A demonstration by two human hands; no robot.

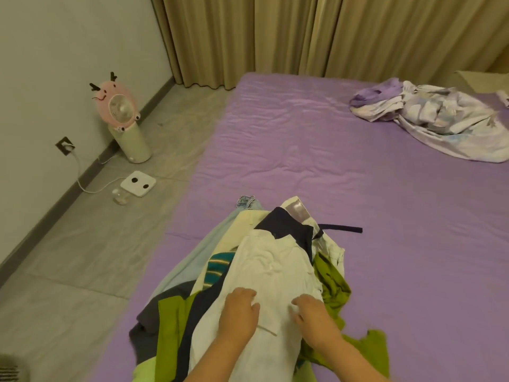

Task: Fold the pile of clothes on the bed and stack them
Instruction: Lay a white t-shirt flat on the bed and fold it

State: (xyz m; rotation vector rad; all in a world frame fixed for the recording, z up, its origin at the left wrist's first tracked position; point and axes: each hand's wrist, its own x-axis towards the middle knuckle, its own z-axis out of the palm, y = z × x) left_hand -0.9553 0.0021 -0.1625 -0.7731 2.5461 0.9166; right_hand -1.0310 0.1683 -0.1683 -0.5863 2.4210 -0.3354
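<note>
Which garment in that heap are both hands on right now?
The white garment lying on top of the pile. Left hand and right hand both rest on it; the green, dark and striped pieces lie beneath or beside it.

A pink deer-faced fan (115, 106) with dark antlers sits on a cream cylindrical base (133, 146) on the grey tiled floor (82, 244), close to the white wall (41, 64). A white cable (91, 188) runs from a dark wall socket (65, 146) along the floor. Near it lies a white bathroom scale (138, 183), with a clear glass jar (121, 195) just beside it. Beige curtains (275, 37) hang behind. A crumpled lilac-and-white printed sheet (438, 119) lies at the far right.
</note>
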